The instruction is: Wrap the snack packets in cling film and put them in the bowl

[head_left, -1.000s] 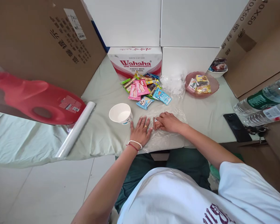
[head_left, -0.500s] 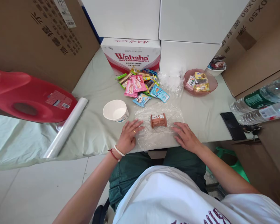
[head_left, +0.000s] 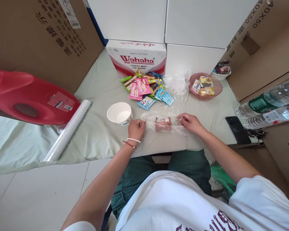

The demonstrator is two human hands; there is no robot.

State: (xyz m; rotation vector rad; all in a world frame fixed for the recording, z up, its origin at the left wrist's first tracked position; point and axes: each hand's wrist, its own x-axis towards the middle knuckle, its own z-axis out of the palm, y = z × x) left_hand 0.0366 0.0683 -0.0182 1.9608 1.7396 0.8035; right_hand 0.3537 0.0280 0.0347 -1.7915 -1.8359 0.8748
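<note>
A small brown snack packet (head_left: 163, 123) lies on a sheet of clear plastic wrap (head_left: 173, 113) spread over the pale green table cloth (head_left: 98, 96). The near half of the wrap is folded up over the packet. My left hand (head_left: 136, 128) pinches the left end of the wrap, fingers closed. My right hand (head_left: 189, 123) pinches the right end in the same way. The packet sits midway between the two hands.
A white paper cup (head_left: 119, 113) stands left of my left hand. A pile of snack packets (head_left: 148, 89), a pink bowl (head_left: 205, 87) of snacks, a wrap roll (head_left: 67, 130), a red jug (head_left: 29, 96), a phone (head_left: 238, 129), water bottles (head_left: 269, 102) and cardboard boxes (head_left: 136, 57) surround the spot.
Half a second ago both hands lay flat at the wrap's near edge. They have since taken hold of its ends and lifted the near edge forward over the packet.
</note>
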